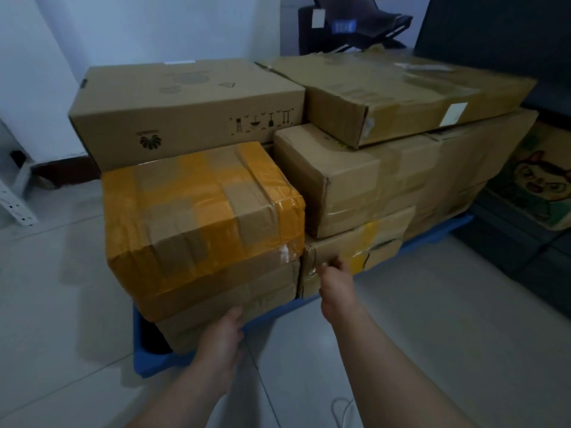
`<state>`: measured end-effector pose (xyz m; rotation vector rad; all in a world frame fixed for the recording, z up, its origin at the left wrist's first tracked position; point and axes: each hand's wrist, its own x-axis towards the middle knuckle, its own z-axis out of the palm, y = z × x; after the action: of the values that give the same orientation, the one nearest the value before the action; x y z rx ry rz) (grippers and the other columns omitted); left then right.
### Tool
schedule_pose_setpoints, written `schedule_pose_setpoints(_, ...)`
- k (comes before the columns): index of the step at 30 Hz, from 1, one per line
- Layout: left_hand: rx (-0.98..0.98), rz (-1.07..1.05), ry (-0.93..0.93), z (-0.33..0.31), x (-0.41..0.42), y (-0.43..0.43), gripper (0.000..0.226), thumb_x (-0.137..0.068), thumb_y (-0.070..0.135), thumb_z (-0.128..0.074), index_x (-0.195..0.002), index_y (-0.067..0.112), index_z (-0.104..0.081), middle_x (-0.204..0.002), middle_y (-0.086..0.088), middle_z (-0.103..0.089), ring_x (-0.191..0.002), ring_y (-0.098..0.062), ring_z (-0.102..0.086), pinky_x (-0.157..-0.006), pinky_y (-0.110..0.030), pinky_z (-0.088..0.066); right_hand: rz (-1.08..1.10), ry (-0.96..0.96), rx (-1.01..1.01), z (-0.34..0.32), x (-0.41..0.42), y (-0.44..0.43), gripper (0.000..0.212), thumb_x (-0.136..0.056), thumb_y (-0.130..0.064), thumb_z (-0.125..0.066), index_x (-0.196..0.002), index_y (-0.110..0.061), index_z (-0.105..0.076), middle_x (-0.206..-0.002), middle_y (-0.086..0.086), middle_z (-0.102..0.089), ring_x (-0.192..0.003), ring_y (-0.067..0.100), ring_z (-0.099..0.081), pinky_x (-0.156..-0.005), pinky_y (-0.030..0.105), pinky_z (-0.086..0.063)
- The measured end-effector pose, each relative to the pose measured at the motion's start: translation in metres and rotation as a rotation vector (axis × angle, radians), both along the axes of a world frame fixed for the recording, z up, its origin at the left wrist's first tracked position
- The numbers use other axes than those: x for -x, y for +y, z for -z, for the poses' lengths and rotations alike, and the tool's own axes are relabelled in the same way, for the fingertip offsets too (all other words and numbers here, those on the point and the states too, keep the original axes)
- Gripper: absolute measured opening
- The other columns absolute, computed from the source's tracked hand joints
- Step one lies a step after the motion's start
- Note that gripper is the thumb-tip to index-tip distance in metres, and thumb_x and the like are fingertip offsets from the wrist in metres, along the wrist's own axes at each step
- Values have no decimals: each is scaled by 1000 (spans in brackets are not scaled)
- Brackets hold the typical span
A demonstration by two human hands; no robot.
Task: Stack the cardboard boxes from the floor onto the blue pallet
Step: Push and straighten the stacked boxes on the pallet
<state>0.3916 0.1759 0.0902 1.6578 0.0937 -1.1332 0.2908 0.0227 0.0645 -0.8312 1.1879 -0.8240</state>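
Fingers (335, 265): left hand (222, 338) on lower box (216, 307), right hand (335, 284) on neighbouring box (346, 245); curl unclear.

Head camera looks forward and down, near the blue pallet (148, 366).

Stacked boxes (200, 211) cover most of the blue pallet (145, 362); only its near left corner and a strip of its right edge show. Both forearms (401, 366) run off the bottom edge. The left hand (222, 338) and right hand (335, 282) are blurred, their grip on the lowest boxes unclear. The handling symbols (262, 120) on the rear left box (185, 100) are too small to read. A black chair (355, 23) is cut off at the top.
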Motion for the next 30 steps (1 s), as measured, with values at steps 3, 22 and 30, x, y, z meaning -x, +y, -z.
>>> schedule_pose_setpoints(3,20,154,-127,3,15,-14,43,-99,30,-46,-140,15,-44,-144,-6,-45,-132,-26,-41,-110,-41,-34,-42,21,10,2,2,-3,48,-93,-11,-56,-139,-21,-45,-130,-2,-56,-115,21,-52,-96,38,-41)
schedule_pose_setpoints(22,-192,1468,-2121,-1,85,-138,66,-94,26,-49,-152,23,-17,-162,-7,8,-147,-30,16,-116,-52,13,-122,205,55,-25,144,-92,53,-95,-2,-43,-144,-20,-42,-145,8,-44,-134,23,-40,-102,36,-33)
schedule_pose_setpoints(30,-647,1638,-2342,12,78,-148,70,-100,35,-33,-151,13,10,-147,-17,37,-131,-38,40,-97,-56,33,-134,66,83,-8,151,-128,56,-92,1,-46,-143,-21,-43,-146,0,-43,-137,21,-36,-109,37,-29)
